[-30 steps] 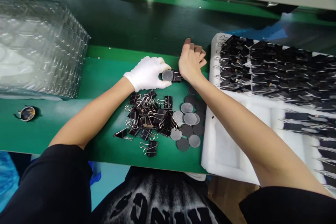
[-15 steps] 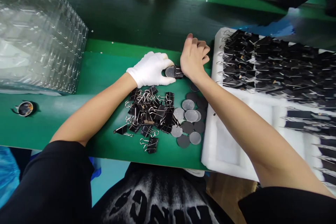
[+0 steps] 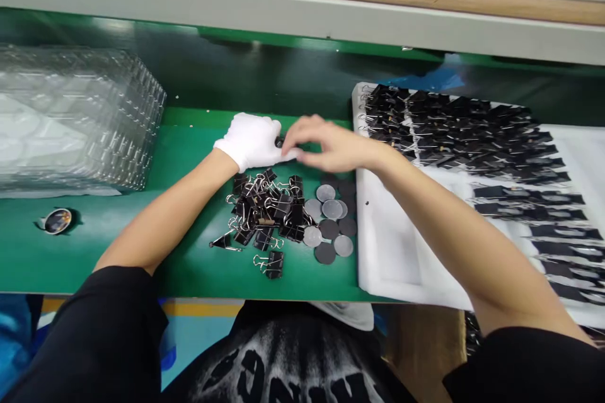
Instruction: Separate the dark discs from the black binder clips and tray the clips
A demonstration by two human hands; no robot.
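White glove (image 3: 246, 132) on the left hand (image 3: 255, 143), bare skin on the right hand (image 3: 326, 143), and the two basically meet over the far part of the green surface (image 3: 302, 278). Left has its thumb and fingers curled in around a small dark piece (image 3: 280, 140), with only a sliver showing between the hands, so no telling its full shape. Right is a bit blurry, fingers half bent with the tips at the glove's thumb; can't tell if it's gripping the piece too.

Just below them sits a messy heap of black binder clips (image 3: 265, 208) with silver wire handles, and beside that, to the right, a scatter of round discs (image 3: 332, 209), some dark, some greyish. Right of those is a white foam tray (image 3: 392, 252) with rows of clipped black pieces (image 3: 454, 129). Over on the left: stacked clear plastic trays (image 3: 104, 119) and a little round cup (image 3: 58, 221) nearby.
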